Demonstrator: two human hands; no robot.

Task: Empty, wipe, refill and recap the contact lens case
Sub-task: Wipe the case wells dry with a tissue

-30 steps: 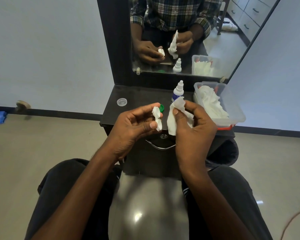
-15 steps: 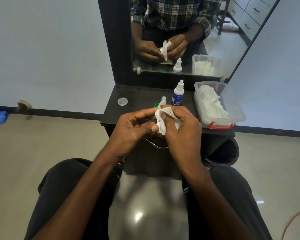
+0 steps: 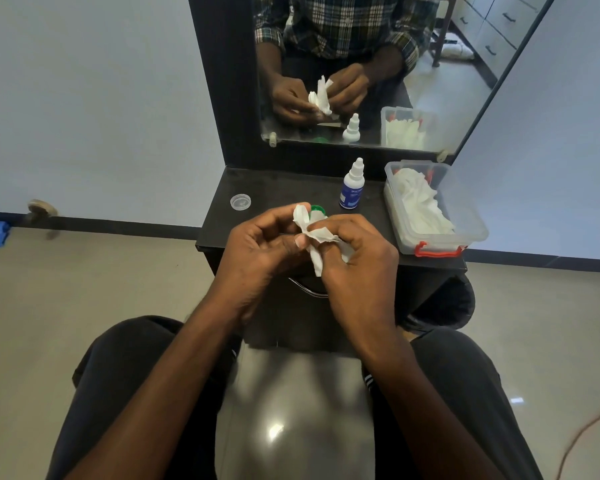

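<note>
bottle [image 3: 352, 186] left of tissue box [image 3: 471, 223], clear cap [image 3: 240, 201] far left on shelf [image 3: 291, 188]

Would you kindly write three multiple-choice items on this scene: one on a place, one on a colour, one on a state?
1. Where does the dropper bottle stand?
A. Left of the plastic box
B. Inside the box
C. On the floor

2. What colour is the cap behind the hands?
A. Red
B. Green
C. Yellow

3. The bottle is:
A. Tipped over
B. Held
C. Upright, untouched

Key: 1 A, it stands on the dark table beside the box; 2 B, green shows above the tissue; 3 C, both the left hand and the right hand are on the tissue.
</note>
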